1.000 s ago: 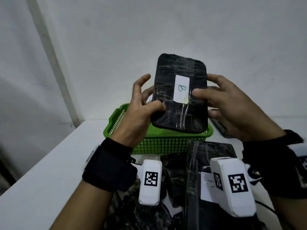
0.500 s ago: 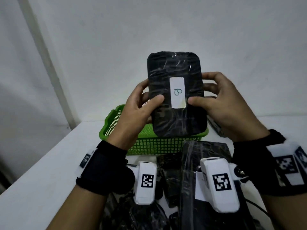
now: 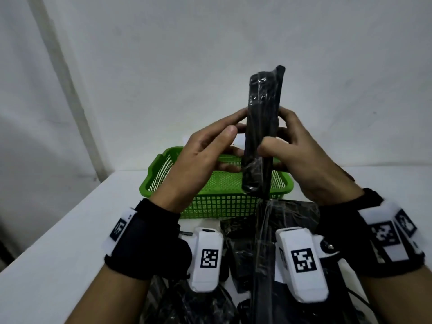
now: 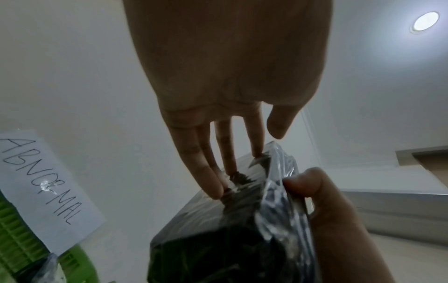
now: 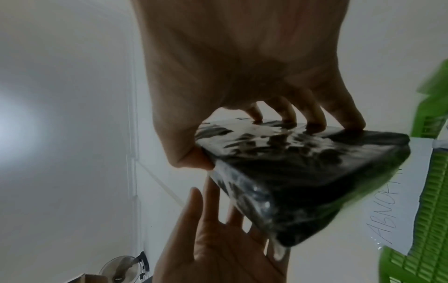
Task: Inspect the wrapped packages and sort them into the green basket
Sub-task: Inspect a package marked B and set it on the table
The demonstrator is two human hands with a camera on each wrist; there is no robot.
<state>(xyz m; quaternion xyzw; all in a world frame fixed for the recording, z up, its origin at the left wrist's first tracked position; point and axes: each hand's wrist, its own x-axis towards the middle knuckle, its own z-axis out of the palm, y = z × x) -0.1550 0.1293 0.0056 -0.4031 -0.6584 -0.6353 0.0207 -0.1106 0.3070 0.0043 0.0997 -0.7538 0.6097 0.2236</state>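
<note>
A black package wrapped in clear film (image 3: 261, 136) stands upright above the green basket (image 3: 210, 206), its narrow edge turned toward me. My right hand (image 3: 301, 155) pinches it, thumb on the near edge and fingers on its right face (image 5: 303, 172). My left hand (image 3: 201, 160) lies against its left side; in the left wrist view the straight fingers (image 4: 208, 172) touch the package (image 4: 218, 239) with their tips and the thumb stays off it. The package's label is hidden.
A paper sign reading ABNORMAL (image 4: 43, 187) hangs on the basket's wall. Several more black wrapped packages (image 3: 287, 213) lie on the white table (image 3: 58, 242) between the basket and me. A white wall stands close behind the basket.
The package has turned from label-facing to edge-on toward me. My left thumb has come off its front face, and both hands have shifted slightly lower.
</note>
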